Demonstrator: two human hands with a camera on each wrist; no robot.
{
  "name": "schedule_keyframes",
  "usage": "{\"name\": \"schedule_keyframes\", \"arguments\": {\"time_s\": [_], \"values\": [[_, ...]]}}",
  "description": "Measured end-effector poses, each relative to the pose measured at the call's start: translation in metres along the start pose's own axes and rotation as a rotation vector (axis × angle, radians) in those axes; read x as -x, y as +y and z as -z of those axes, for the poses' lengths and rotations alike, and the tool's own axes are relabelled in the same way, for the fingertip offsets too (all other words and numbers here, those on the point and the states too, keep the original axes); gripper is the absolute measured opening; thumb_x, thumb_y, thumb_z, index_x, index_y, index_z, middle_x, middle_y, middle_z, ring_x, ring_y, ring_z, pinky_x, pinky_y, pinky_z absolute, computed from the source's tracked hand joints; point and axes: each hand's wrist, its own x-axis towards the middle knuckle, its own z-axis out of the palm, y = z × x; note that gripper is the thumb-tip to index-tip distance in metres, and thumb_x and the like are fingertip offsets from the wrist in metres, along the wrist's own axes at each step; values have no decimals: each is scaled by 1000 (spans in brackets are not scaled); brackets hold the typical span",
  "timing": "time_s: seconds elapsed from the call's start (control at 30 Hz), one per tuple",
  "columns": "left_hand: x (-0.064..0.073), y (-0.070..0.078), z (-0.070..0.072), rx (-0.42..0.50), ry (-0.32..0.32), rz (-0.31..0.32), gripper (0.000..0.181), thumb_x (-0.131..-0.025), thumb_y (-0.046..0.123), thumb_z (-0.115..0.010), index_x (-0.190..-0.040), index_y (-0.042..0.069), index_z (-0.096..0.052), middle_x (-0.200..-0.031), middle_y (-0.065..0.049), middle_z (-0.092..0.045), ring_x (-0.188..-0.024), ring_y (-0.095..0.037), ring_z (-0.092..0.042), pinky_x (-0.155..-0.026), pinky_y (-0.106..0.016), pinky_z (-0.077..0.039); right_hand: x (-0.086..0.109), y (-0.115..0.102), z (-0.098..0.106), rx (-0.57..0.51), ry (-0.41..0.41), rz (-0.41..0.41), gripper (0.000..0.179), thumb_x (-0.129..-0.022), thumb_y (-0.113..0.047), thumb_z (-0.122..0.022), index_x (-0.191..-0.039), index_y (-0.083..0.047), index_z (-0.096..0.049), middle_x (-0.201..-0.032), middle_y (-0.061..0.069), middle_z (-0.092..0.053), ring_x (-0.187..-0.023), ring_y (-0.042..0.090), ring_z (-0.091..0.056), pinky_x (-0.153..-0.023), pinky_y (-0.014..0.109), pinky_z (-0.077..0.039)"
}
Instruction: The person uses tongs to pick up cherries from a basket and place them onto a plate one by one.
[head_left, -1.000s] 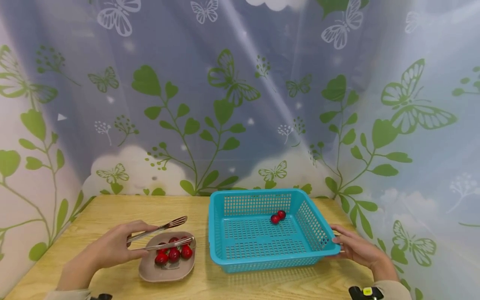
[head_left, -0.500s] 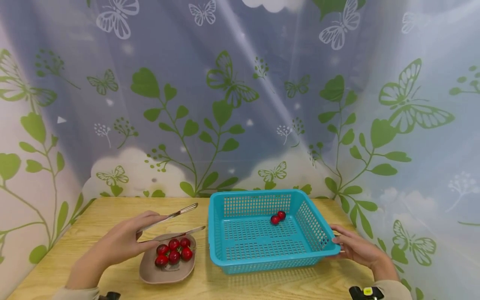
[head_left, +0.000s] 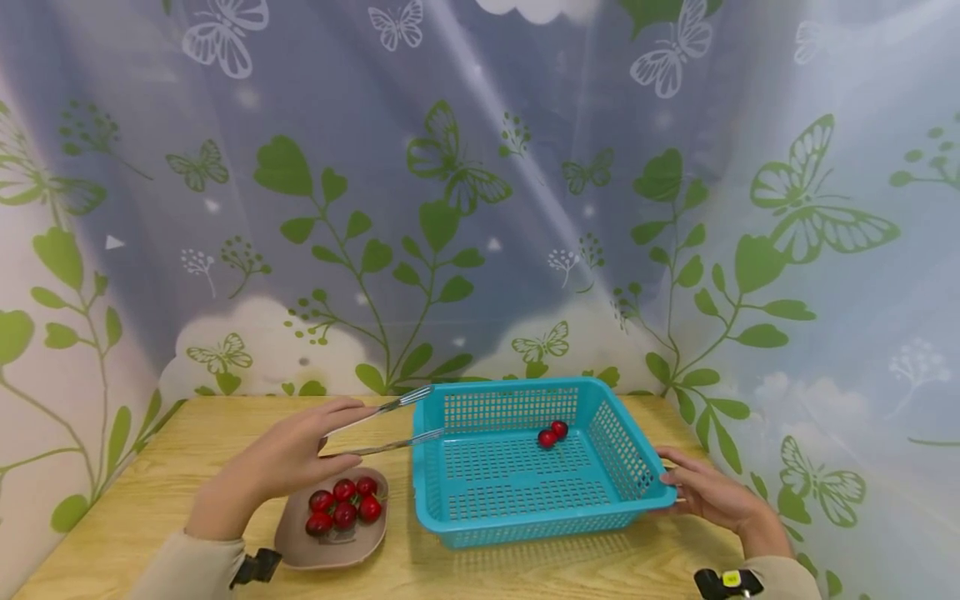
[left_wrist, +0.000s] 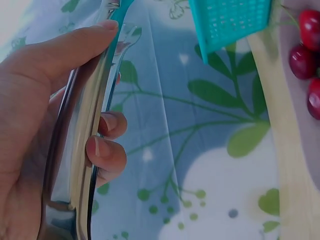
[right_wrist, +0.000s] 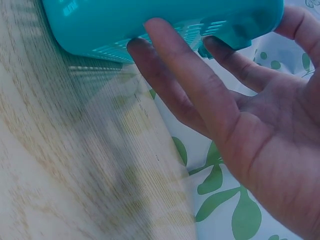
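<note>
My left hand (head_left: pixel 300 450) holds metal tongs (head_left: pixel 388 407), thumb on one arm and fingers on the other, as the left wrist view also shows. The tongs' arms stand apart, tips at the left rim of a blue plastic basket (head_left: pixel 551 518); I see nothing between them. Beneath this hand lies a brownish-pink plate (head_left: pixel 330 557) with several dark red cherries (head_left: pixel 345 515). Two more cherries (head_left: pixel 548 437) lie inside the basket towards the back right. My right hand (head_left: pixel 716 496) touches the basket's right side near the front corner, fingers fairly straight in the right wrist view.
Plate and basket stand side by side on a light wooden table (head_left: pixel 247 417). Behind and beside it hangs a curtain (head_left: pixel 480 300) printed with butterflies and leaves, close to the table's back edge and the right hand.
My left hand has moved right and away from me with the tongs, from over the plate to the basket's left rim. The right hand keeps its place at the basket.
</note>
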Motion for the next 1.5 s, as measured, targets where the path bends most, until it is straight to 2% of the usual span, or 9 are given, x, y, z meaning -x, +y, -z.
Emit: {"name": "schedule_keyframes", "arguments": {"time_s": [0.1, 0.17, 0.37, 0.43, 0.73, 0.83, 0.97, 1.07, 1.5], "values": [[-13, 6, 0, -15, -14, -19, 63, -94, 25, -78, -151, 18, -54, -146, -3, -59, -101, -13, -66, -80, -32, -55, 0, 0, 0, -1, -1, 6, 43, -112, -10, -30, -142, -36, -48, -136, -4, -66, -118, 16, -71, -103, 44, -57], [-21, 10, 0, -34, -15, -33, 62, -95, 26, -77, -152, 19, -54, -146, -2, -59, -111, -15, -67, -85, -35, -58, 0, -1, -1, 4, -1, 11, 43, -112, -10, -30, -142, -35, -48, -136, -4, -66, -118, 16, -71, -103, 44, -57], [-44, 23, 1, -19, -45, -53, 60, -97, 28, -75, -152, 16, -54, -147, -2, -58, -89, -4, -64, -81, -31, -56, 0, -1, -2, 0, 4, 10, 44, -112, -9, -30, -142, -35, -48, -136, -3, -66, -118, 16, -71, -103, 45, -57], [-51, 26, 1, -12, -52, -62, 60, -97, 28, -74, -152, 16, -53, -147, -2, -58, -87, -3, -64, -81, -31, -56, -1, -1, -2, -5, 6, 6, 44, -112, -9, -29, -142, -35, -49, -136, -3, -66, -119, 16, -71, -103, 45, -57], [-78, 37, -6, -30, -54, -91, 58, -97, 27, -74, -152, 18, -54, -149, -2, -57, -106, -15, -69, -91, -40, -58, -2, 0, -2, -12, 8, 16, 44, -112, -8, -29, -142, -34, -49, -135, -2, -66, -118, 17, -71, -102, 45, -57], [-86, 41, -8, -28, -65, -96, 58, -98, 27, -74, -152, 17, -53, -150, -3, -56, -98, -13, -69, -90, -39, -58, -1, 0, -2, -11, 5, 19, 45, -112, -8, -29, -142, -33, -49, -136, -1, -66, -118, 17, -71, -102, 46, -57], [-95, 44, -12, -27, -79, -103, 58, -97, 28, -74, -151, 17, -54, -150, -2, -56, -100, -14, -70, -90, -40, -58, -1, 0, -2, -8, 5, 13, 44, -112, -9, -29, -143, -35, -48, -137, -2, -65, -119, 17, -70, -103, 46, -57], [-102, 46, -16, -26, -88, -105, 57, -97, 28, -74, -151, 18, -55, -150, -1, -56, -115, -20, -69, -94, -42, -58, -1, 1, -1, -7, 4, 21, 44, -112, -10, -29, -143, -35, -48, -137, -2, -65, -119, 17, -70, -103, 45, -57], [-139, 51, -39, -50, -168, -119, 57, -99, 28, -72, -152, 18, -53, -150, -2, -55, -123, -23, -66, -98, -44, -57, 0, 0, -2, 10, 11, 29, 43, -112, -9, -29, -142, -33, -48, -135, -1, -65, -118, 17, -71, -101, 44, -58]]}}
